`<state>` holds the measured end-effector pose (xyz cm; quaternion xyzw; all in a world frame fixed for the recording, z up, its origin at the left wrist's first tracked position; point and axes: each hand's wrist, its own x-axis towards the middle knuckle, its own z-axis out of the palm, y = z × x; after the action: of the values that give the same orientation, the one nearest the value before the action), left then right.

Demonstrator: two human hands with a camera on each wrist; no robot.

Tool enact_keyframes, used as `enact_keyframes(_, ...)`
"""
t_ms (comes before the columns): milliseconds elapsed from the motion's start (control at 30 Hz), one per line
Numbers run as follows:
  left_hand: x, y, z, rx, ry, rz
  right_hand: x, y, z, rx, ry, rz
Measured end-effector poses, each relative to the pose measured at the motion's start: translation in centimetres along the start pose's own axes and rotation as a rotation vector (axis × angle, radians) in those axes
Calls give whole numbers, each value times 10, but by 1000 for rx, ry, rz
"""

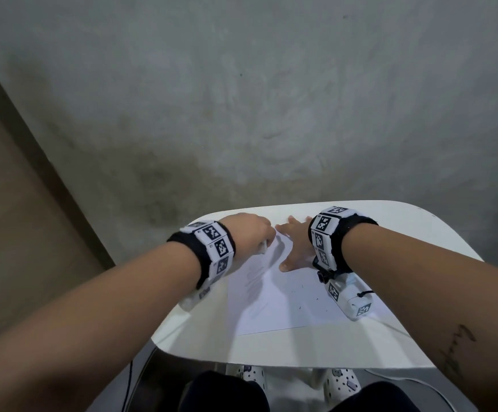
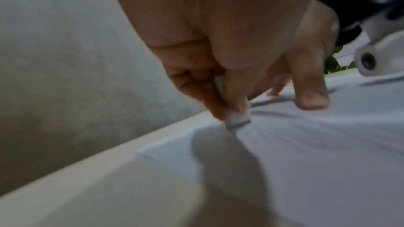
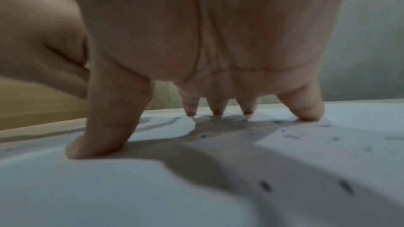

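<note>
A white sheet of paper [image 1: 283,298] with faint pencil marks lies on a small white table [image 1: 414,233]. My left hand [image 1: 249,233] pinches a small white eraser [image 2: 238,118] between thumb and fingers, its lower end touching the paper [image 2: 306,144] near the sheet's far left corner. My right hand [image 1: 293,242] lies spread on the paper's far part, fingers straight, with the thumb and fingertips [image 3: 306,111] pressing the paper [image 3: 196,187] down. Dark eraser crumbs [image 3: 265,186] dot the sheet.
The table's rounded edge [image 1: 170,346] is close to my body, with my knees and white patterned shoes [image 1: 341,382] under it. Grey concrete floor [image 1: 242,99] stretches beyond the table. A tan wall or board [image 1: 10,218] runs along the left. A thin cable [image 1: 130,382] hangs at the lower left.
</note>
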<state>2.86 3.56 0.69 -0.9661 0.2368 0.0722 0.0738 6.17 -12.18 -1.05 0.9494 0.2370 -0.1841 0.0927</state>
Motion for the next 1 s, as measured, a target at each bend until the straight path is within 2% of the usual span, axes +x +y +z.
enact_keyframes(100, -12, -9, 17, -51, 15, 18, 1, 0, 0, 1, -5, 2)
enact_keyframes(233, -16, -10, -2, -26, -203, 10, 5, 1, 2, 25, -11, 9)
enact_keyframes(267, -11, -7, -7, 0, -218, 10, 5, 1, 2, 25, -9, 6)
enact_keyframes(400, -2, 5, -2, -52, -7, -21, 2, 0, 1, -1, 14, -9)
enact_keyframes(433, -4, 3, 4, -77, 9, -36, 3, 1, 2, -3, 9, -5)
enact_keyframes(500, -12, -1, 7, -96, -66, -45, 7, 1, 3, -1, -6, 12)
enact_keyframes(600, -13, -1, -9, -39, -266, -66, 8, 1, 2, 6, -18, 15)
enact_keyframes(633, -9, 2, -13, -6, -283, -58, 7, 1, 2, 4, -12, 10)
enact_keyframes(800, -9, 2, 6, -66, -43, -57, 8, 3, 2, -30, -4, 14)
enact_keyframes(867, -17, -6, 13, -76, -84, -65, 10, 3, 2, -23, -21, 17)
enact_keyframes(967, -20, -6, -1, -26, -240, -38, 12, 3, 1, -1, -39, 24)
enact_keyframes(1000, -17, -4, -5, -5, -230, -23, 12, 3, 1, -3, -40, 23)
